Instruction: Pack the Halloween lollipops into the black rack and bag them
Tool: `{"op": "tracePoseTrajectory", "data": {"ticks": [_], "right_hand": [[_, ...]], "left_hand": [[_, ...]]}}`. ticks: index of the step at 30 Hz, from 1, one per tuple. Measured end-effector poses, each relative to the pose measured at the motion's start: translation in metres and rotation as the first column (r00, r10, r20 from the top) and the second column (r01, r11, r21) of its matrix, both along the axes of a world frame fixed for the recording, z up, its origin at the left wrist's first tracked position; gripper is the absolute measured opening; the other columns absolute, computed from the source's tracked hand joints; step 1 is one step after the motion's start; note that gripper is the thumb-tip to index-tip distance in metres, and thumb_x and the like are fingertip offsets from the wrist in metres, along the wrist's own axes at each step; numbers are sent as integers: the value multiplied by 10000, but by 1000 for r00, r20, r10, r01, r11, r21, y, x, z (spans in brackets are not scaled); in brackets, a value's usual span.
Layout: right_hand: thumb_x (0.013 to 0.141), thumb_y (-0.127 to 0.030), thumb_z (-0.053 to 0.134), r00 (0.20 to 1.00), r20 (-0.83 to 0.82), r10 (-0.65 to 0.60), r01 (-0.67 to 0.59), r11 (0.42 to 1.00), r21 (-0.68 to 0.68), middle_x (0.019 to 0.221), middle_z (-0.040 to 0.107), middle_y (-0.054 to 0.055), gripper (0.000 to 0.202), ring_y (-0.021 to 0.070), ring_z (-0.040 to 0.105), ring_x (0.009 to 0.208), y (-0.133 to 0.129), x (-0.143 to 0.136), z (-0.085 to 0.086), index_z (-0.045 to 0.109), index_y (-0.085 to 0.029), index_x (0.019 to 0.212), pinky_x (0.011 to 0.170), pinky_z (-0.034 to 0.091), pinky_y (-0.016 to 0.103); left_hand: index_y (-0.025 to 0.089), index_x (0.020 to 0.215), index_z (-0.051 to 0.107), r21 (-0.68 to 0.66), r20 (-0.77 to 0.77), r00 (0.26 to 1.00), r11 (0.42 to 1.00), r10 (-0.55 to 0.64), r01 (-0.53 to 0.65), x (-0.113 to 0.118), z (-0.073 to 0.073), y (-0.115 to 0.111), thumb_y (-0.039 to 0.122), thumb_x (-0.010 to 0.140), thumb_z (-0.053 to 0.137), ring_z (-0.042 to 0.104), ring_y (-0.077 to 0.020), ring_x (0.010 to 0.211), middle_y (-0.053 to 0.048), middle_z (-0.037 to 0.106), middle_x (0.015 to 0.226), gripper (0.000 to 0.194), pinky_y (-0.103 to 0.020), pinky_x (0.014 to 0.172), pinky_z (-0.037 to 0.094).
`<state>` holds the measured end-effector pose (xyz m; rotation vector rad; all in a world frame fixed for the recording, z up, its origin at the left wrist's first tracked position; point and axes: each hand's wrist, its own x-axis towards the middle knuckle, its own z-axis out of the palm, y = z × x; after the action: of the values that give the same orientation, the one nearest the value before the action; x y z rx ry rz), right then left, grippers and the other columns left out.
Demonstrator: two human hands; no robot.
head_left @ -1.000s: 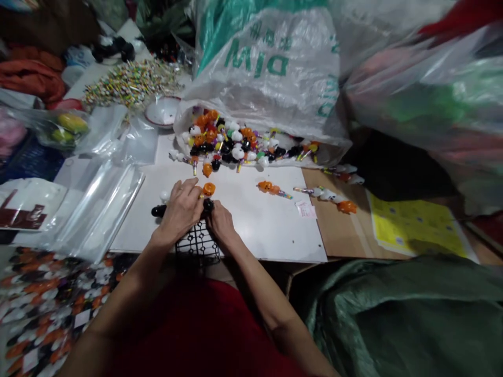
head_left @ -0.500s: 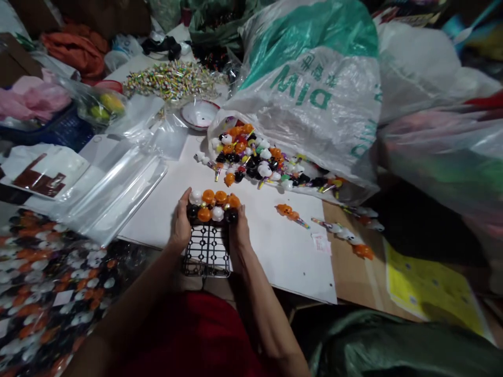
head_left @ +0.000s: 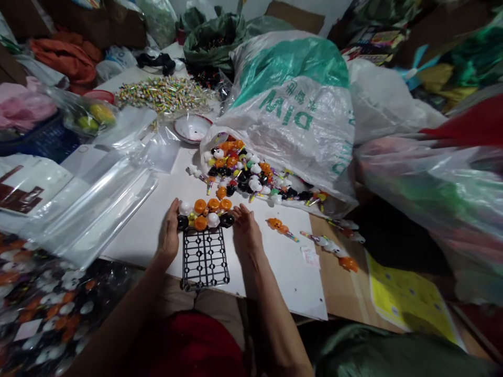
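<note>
A black plastic grid rack (head_left: 205, 259) stands on the near edge of the table in front of me. Orange, white and black round-headed novelty pieces (head_left: 206, 214) fill its far end in two rows. My left hand (head_left: 170, 230) is upright along the left side of these pieces, fingers stretched, at or nearly touching them. To their right, my right hand (head_left: 247, 228) is held apart from the rack with its fingers loosely spread and nothing visible in them. An orange pumpkin stick (head_left: 281, 226) lies on the white board, right of that hand.
Similar pieces (head_left: 251, 175) spill from a big white-and-green sack (head_left: 291, 99). Clear plastic bags (head_left: 106, 209) lie at left, near an enamel bowl (head_left: 192, 129). Another figure stick (head_left: 334, 246) and a yellow sheet (head_left: 408, 293) are at right. Bagged pieces (head_left: 51, 309) sit low left.
My right hand has come away from the right side of the pieces and opened. My left hand stays beside them. The camera view has shifted, showing more of the rack and background.
</note>
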<state>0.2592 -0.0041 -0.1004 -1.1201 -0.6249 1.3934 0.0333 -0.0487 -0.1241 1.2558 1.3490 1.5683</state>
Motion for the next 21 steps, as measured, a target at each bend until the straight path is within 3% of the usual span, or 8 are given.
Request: {"op": "tracePoseTrajectory", "data": {"ticks": [4, 6, 9, 12, 16, 17, 18, 21], "right_hand": [[728, -556, 763, 924, 345, 166, -209, 974, 92, 1297, 637, 115, 667, 271, 596, 1208, -9, 28, 14, 595, -258, 1300, 1046, 454, 486], [696, -502, 806, 872, 460, 168, -272, 947, 171, 1431, 540, 117, 818, 287, 508, 1319, -17, 18, 21, 491, -287, 1419, 1084, 427, 494], [717, -488, 794, 832, 529, 168, -322, 923, 212, 1551, 402, 112, 925, 283, 397, 1414, -27, -14, 26, 369, -269, 1509, 1165, 346, 483], [772, -491, 750, 816, 544, 196, -362, 907, 216, 1572, 371, 98, 925, 266, 379, 1429, -27, -23, 23, 299, -258, 1545, 1193, 308, 460], [911, -495, 581, 729, 663, 168, -398, 892, 212, 1374, 579, 108, 634, 253, 578, 1218, -3, 29, 29, 420, -277, 1484, 1023, 473, 436], [951, -457, 521, 640, 760, 117, -389, 902, 188, 1303, 618, 114, 525, 251, 598, 1164, 9, 45, 33, 487, -261, 1437, 990, 483, 426], [975, -402, 478, 491, 869, 62, -376, 915, 148, 1250, 636, 120, 436, 254, 598, 1137, 22, 59, 36, 557, -239, 1372, 978, 477, 417], [961, -242, 477, -123, 992, 26, -368, 927, -70, 1245, 606, 150, 312, 277, 540, 1154, 64, 76, 40, 675, -193, 1197, 975, 439, 398]], "left_hand": [[201, 1544, 293, 86, -303, 953, 994, -32, 60, -9, 27, 1, 663, 905, 474, 387, -311, 1442, -183, 368, 1566, 808, -481, 1173, 359], [201, 1521, 334, 117, -506, 863, 991, 5, 63, -3, 42, 5, 631, 832, 626, 388, -334, 1436, -187, 382, 1551, 862, -510, 1165, 366], [212, 1451, 439, 159, -699, 713, 984, 55, 80, 12, 58, 8, 531, 841, 674, 433, -334, 1398, -176, 440, 1506, 727, -523, 1134, 406], [213, 1402, 495, 175, -764, 640, 981, 78, 89, 19, 61, 9, 457, 894, 632, 505, -324, 1328, -168, 539, 1410, 580, -519, 1095, 449], [217, 1381, 513, 183, -766, 639, 978, 75, 104, 14, 59, 14, 459, 888, 640, 552, -323, 1272, -157, 582, 1359, 564, -524, 1061, 481], [216, 1374, 520, 184, -766, 639, 977, 71, 111, 13, 60, 16, 463, 884, 644, 555, -323, 1267, -156, 585, 1354, 562, -524, 1060, 482], [213, 1368, 525, 184, -764, 642, 976, 69, 115, 12, 61, 17, 463, 882, 647, 557, -322, 1266, -156, 586, 1351, 560, -523, 1061, 481], [203, 1362, 528, 176, -757, 649, 979, 68, 102, 12, 65, 21, 453, 886, 641, 546, -322, 1277, -159, 583, 1350, 550, -526, 1070, 471]]}}
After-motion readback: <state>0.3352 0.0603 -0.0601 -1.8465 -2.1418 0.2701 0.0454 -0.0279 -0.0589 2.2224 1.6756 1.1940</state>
